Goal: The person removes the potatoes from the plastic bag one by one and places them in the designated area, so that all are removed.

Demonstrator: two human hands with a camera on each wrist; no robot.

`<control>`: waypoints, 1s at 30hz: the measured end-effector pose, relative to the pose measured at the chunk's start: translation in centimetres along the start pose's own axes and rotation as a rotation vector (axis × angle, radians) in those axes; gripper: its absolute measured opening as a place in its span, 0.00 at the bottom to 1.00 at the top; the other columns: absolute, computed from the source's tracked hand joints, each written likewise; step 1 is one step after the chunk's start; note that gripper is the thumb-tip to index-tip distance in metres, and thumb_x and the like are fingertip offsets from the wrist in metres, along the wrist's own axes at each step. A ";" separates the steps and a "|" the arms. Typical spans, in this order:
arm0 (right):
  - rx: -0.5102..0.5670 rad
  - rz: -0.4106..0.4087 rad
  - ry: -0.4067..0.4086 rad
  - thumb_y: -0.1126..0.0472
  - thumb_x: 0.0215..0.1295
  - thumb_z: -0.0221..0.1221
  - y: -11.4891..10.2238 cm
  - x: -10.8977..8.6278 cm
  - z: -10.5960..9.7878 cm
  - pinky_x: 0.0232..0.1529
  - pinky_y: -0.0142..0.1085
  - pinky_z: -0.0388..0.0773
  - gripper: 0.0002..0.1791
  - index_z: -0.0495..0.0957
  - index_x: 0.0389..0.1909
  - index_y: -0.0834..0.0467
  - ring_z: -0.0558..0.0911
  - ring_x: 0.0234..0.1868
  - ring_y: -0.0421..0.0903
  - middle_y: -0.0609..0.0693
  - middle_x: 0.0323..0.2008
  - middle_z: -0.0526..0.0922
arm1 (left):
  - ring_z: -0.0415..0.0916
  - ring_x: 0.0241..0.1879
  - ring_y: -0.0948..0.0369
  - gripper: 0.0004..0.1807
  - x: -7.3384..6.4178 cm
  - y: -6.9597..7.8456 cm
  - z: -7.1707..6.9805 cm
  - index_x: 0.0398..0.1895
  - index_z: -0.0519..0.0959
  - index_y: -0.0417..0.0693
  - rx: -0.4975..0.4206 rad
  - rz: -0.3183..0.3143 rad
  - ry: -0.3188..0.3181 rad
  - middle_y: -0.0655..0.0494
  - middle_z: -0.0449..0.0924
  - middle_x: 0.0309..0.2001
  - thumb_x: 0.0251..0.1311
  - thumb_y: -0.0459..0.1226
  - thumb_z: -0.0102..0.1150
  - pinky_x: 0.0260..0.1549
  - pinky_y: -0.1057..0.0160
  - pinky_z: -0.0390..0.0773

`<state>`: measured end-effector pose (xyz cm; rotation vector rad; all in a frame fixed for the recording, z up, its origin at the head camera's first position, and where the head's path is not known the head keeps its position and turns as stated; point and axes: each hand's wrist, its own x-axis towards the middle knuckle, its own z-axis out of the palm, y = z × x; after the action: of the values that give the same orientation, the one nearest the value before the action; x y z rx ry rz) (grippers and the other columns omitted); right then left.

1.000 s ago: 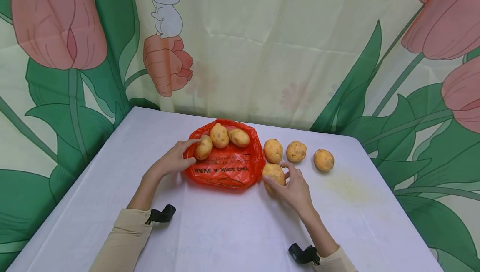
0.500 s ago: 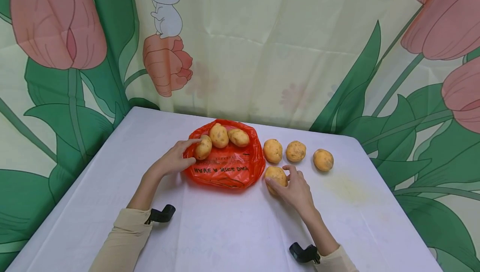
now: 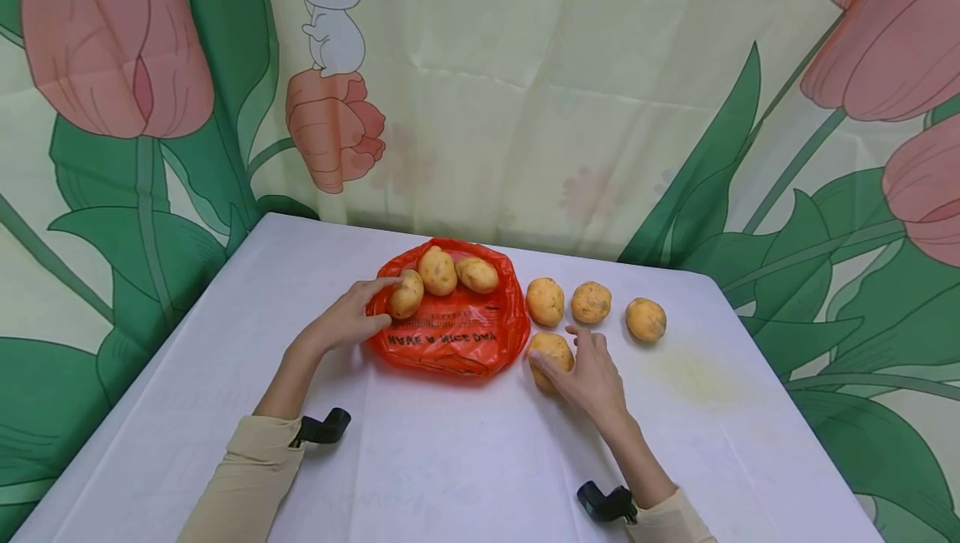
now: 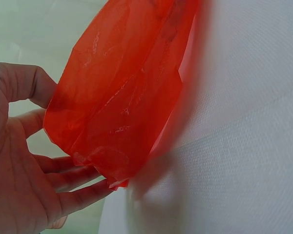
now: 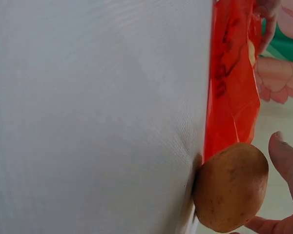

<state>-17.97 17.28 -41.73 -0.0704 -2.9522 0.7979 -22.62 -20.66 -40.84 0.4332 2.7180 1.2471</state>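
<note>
In the head view, my right hand [image 3: 592,376] spreads around a yellow potato [image 3: 552,360] standing on the table right of a red plastic bag [image 3: 442,356]. In the right wrist view, the thumb [image 5: 284,153] is apart from that potato [image 5: 230,187], while a fingertip lies close to its lower edge. My left hand [image 3: 348,316] is at the bag's left rim, its forefinger reaching over the edge of a potato [image 3: 407,295] inside. In the left wrist view, its loosely extended fingers [image 4: 83,197] pass partly behind the red bag [image 4: 117,107], which hides their tips.
Two more potatoes, a taller one [image 3: 437,271] and one lying on its side [image 3: 477,275], are at the bag's back. Behind my right hand, three loose potatoes line up: left [image 3: 545,301], middle [image 3: 591,302] and right [image 3: 646,320]. A printed curtain [image 3: 517,135] hangs behind the white-covered table [image 3: 465,460].
The potato at my right hand has shifted slightly right and toward me, away from the bag. My right fingers have since loosened around it. The left hand and bag have stayed put.
</note>
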 end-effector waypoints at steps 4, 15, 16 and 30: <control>0.035 -0.082 0.037 0.37 0.60 0.68 -0.5 0.1 0.1 0.59 0.59 0.74 0.46 0.66 0.71 0.59 0.69 0.64 0.61 0.63 0.63 0.68 | 0.57 0.72 0.37 0.36 0.0 0.0 0.0 0.77 0.62 0.44 0.007 0.010 0.003 0.29 0.60 0.71 0.64 0.35 0.54 0.69 0.31 0.58; 0.137 -0.236 0.082 0.46 0.62 0.69 -3.0 0.2 0.5 0.56 0.52 0.76 0.38 0.70 0.68 0.59 0.72 0.58 0.56 0.60 0.60 0.72 | 0.56 0.72 0.37 0.36 -0.1 0.0 -0.1 0.77 0.62 0.44 0.002 0.005 0.002 0.30 0.60 0.71 0.65 0.35 0.54 0.69 0.31 0.57; 0.150 -0.249 0.082 0.47 0.62 0.69 -3.4 0.2 0.6 0.56 0.52 0.76 0.37 0.70 0.67 0.59 0.72 0.58 0.56 0.60 0.60 0.72 | 0.56 0.72 0.37 0.36 -0.1 0.0 -0.1 0.77 0.62 0.44 0.002 0.003 0.002 0.30 0.60 0.71 0.65 0.35 0.54 0.69 0.31 0.57; 0.271 -0.390 -0.003 0.47 0.65 0.67 -7.9 0.4 3.7 0.64 0.53 0.74 0.34 0.71 0.66 0.60 0.74 0.62 0.59 0.59 0.60 0.73 | 0.56 0.72 0.38 0.35 -0.1 0.0 -0.2 0.78 0.61 0.44 0.001 0.012 -0.001 0.31 0.60 0.72 0.65 0.35 0.52 0.69 0.31 0.59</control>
<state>-18.88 8.63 -40.88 0.5049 -2.6926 1.1135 -22.60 -20.82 -40.73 0.4510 2.7195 1.2490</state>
